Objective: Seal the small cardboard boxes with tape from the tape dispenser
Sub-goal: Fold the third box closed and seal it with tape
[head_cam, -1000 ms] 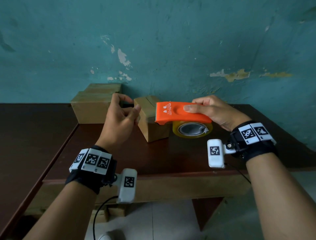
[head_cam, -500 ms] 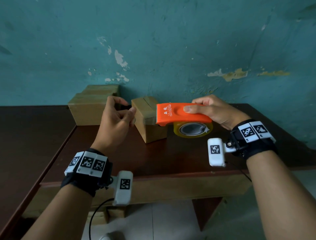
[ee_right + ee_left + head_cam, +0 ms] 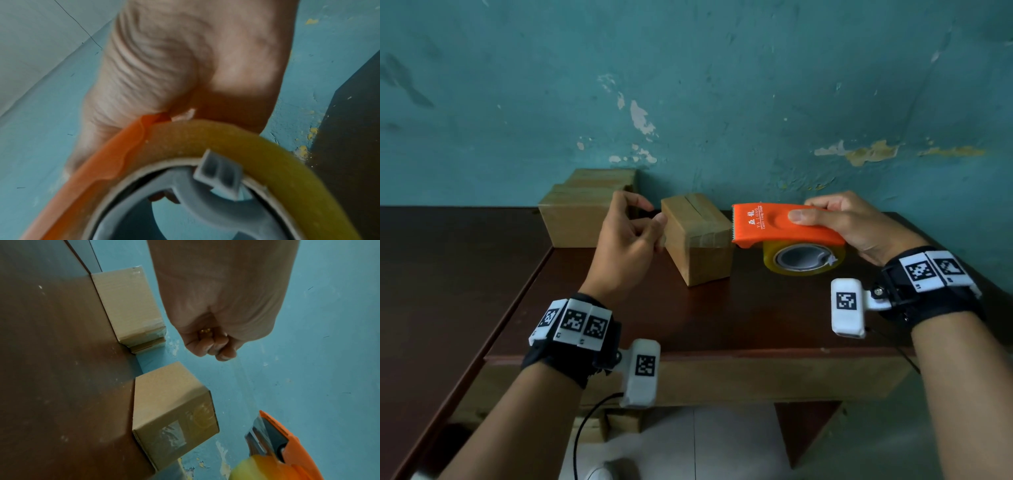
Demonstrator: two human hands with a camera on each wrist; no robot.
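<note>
I hold the orange tape dispenser [image 3: 784,224] in my right hand [image 3: 859,226], thumb along its near side and fingers wrapped over the top; the yellowish tape roll [image 3: 804,258] hangs beneath it. The serrated cutter edge sits just beside the right upper edge of the small cardboard box [image 3: 697,236], which stands on the dark wooden table [image 3: 722,318] between my hands.

My left hand [image 3: 626,240] hovers at the left side of this box. The fingertips [image 3: 218,348] are drawn together against the thumb in a pinch. A faint clear strip seems to run from them toward the dispenser in the left wrist view, but I cannot confirm that tape is held.

Status, as judged from the views:
- The centre box already carries clear tape on its right face and along its top seam. Whether the seam is covered end to end cannot be determined.
- A stack of larger cardboard boxes [image 3: 578,216] rests against the teal wall [image 3: 688,85] at the left. One shows a taped corner in the left wrist view.
- Remaining: finish or confirm the centre box, then check the others.
</note>
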